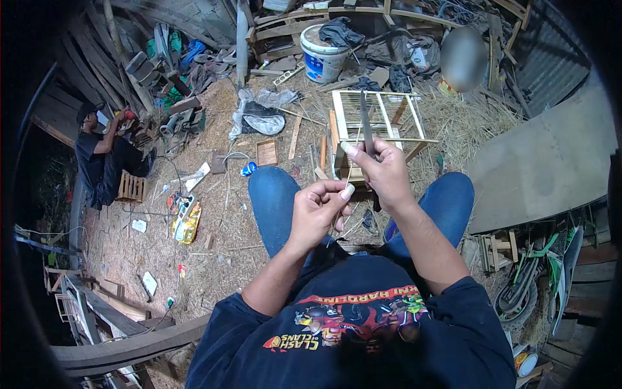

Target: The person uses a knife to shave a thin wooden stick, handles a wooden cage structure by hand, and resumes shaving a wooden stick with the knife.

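Observation:
My right hand [383, 174] is closed around a long, narrow knife [367, 123], its dark blade pointing away from me. My left hand [322, 209] pinches a thin, pale bamboo strip [350, 170] between thumb and fingers. The strip runs up beside the blade, close to my right thumb; I cannot tell whether the edge touches it. Just beyond my hands stands a small slatted wooden frame [400, 107] with thin rods across it. Both hands are between my knees, above the floor.
A person [107, 152] sits on a wooden crate [131, 187] at the left, holding something red. A white bucket [322, 58] stands at the back. A power strip [187, 207] lies on a yellow packet, with cables nearby. A large board [551, 162] leans at the right, near a motorbike wheel [518, 301].

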The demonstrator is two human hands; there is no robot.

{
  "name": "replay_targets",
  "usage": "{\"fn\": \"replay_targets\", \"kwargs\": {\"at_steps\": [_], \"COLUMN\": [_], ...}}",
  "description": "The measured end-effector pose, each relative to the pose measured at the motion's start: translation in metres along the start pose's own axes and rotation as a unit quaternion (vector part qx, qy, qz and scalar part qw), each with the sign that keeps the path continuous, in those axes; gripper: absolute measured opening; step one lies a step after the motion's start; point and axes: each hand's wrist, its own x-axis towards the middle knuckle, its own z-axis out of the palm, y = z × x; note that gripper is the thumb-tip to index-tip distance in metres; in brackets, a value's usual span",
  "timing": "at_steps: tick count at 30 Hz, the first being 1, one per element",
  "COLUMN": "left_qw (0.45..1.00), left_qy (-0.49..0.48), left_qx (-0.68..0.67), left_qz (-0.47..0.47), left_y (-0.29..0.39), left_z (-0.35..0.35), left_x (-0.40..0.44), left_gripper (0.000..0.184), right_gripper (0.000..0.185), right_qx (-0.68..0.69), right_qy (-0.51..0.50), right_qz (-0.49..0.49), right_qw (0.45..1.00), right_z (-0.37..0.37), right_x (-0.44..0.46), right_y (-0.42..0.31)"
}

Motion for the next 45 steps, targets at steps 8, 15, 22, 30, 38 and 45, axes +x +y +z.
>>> {"fn": "replay_targets", "kwargs": {"at_steps": [8, 15, 22, 30, 38, 45], "left_qw": [0.999, 0.997, 0.995, 0.996, 0.997, 0.998], "left_qy": [0.022, 0.074, 0.049, 0.052, 0.034, 0.025], "left_qx": [-0.035, -0.02, -0.081, -0.075, -0.063, -0.06], "left_qz": [-0.008, 0.021, -0.008, -0.023, -0.02, -0.023], "left_y": [0.0, -0.008, -0.021, -0.023, -0.027, -0.03], "left_z": [0.002, -0.008, -0.012, -0.006, -0.004, 0.001], "left_x": [-0.018, -0.04, -0.052, -0.06, -0.06, -0.055], "left_gripper": [0.022, 0.024, 0.028, 0.021, 0.024, 0.021], "right_gripper": [0.026, 0.044, 0.03, 0.031, 0.035, 0.039], "right_qx": [0.002, -0.225, -0.376, -0.387, -0.376, -0.409], "right_qy": [-0.045, -0.104, -0.11, -0.103, -0.126, -0.094], "right_qz": [0.008, -0.087, -0.166, -0.282, -0.333, -0.38], "right_qw": [0.999, 0.965, 0.905, 0.872, 0.855, 0.824], "right_z": [-0.01, -0.026, -0.033, -0.036, -0.048, -0.057], "right_x": [-0.018, -0.06, -0.093, -0.095, -0.095, -0.086], "right_y": [0.003, 0.008, 0.023, 0.036, 0.035, 0.034]}}
